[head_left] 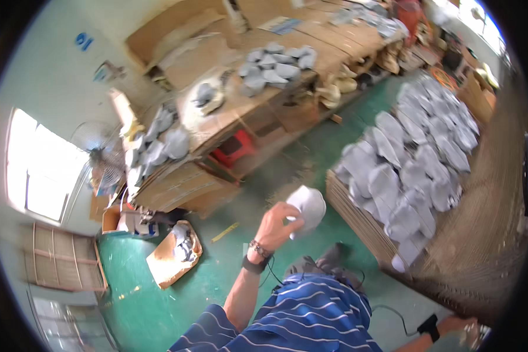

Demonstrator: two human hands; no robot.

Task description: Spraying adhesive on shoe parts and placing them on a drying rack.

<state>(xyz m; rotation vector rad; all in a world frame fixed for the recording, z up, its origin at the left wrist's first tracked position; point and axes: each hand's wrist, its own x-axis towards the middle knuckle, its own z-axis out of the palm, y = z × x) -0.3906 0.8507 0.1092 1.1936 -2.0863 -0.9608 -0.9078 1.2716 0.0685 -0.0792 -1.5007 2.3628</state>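
Grips a pale, cup-shaped piece in the left hand — held above the green floor, just left of a heap of similar grey pieces on a cardboard stack; extends the right hand out to the lower right — cannot tell there whether open or gripping.

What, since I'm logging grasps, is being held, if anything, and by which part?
The left hand holds a pale rounded piece by its left side; whether the right hand holds anything can't be told.
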